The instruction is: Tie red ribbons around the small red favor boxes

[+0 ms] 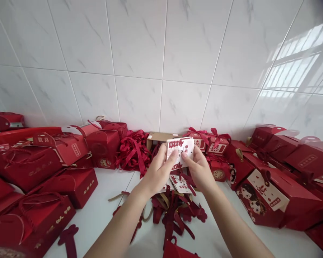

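Note:
My left hand (158,172) and my right hand (199,168) are raised together over the white floor, both pinching a small stack of white cards with red characters (179,147). The left thumb and the right fingertips meet on the card's face. Below the hands lie more white printed cards (181,184) and a heap of dark red ribbon tags and cut-outs (177,211). A small brown cardboard box (158,137) stands against the wall just behind the cards.
Red gift boxes (70,179) crowd the left side, and more red boxes with cartoon-couple labels (261,200) fill the right. A pile of red ribbons (133,150) lies by the tiled wall (161,71). A loose red cut-out (68,238) lies near left.

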`<state>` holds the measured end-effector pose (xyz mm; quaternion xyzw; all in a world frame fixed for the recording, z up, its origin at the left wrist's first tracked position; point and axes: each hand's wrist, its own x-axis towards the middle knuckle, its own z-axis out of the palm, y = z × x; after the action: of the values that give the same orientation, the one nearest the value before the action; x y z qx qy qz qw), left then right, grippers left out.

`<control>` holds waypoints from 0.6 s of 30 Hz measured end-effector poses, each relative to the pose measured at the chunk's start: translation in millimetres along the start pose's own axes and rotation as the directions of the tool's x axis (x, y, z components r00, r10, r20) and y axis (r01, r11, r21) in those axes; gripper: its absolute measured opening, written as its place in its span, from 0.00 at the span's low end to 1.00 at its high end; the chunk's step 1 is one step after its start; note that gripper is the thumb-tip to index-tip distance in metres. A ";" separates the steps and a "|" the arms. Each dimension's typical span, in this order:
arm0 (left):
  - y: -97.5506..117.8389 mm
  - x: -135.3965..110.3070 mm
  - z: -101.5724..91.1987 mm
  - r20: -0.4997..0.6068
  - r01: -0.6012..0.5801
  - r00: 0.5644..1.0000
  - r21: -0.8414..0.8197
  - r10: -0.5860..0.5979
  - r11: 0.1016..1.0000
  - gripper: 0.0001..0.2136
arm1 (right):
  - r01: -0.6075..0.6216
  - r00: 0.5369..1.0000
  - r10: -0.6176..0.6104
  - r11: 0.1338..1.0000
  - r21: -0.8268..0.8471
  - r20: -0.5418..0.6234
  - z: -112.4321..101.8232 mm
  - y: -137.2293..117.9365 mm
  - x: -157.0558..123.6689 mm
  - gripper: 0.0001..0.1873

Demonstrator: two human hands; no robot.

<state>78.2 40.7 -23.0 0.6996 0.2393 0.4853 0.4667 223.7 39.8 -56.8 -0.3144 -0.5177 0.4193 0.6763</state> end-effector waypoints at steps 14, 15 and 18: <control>-4.7 8.7 -75.3 -0.289 0.139 0.956 0.316 -0.044 0.939 0.17 | -0.009 0.876 0.476 0.174 -0.985 0.076 -18.2 36.8 -5.0 0.19; -14.2 11.4 -75.0 -0.233 0.235 0.958 0.318 -0.165 0.919 0.16 | -0.017 0.863 0.503 0.126 -0.992 0.050 -17.7 39.9 -6.1 0.18; -52.2 20.4 -66.8 -0.046 0.455 0.882 0.347 -0.470 0.820 0.11 | -0.034 0.838 0.545 0.025 -0.999 -0.015 -19.2 40.0 -5.7 0.13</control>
<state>32.6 108.4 -53.7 0.7016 0.4740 0.2930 0.4441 231.9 52.8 -98.8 -0.6954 -0.7000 0.1469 0.0700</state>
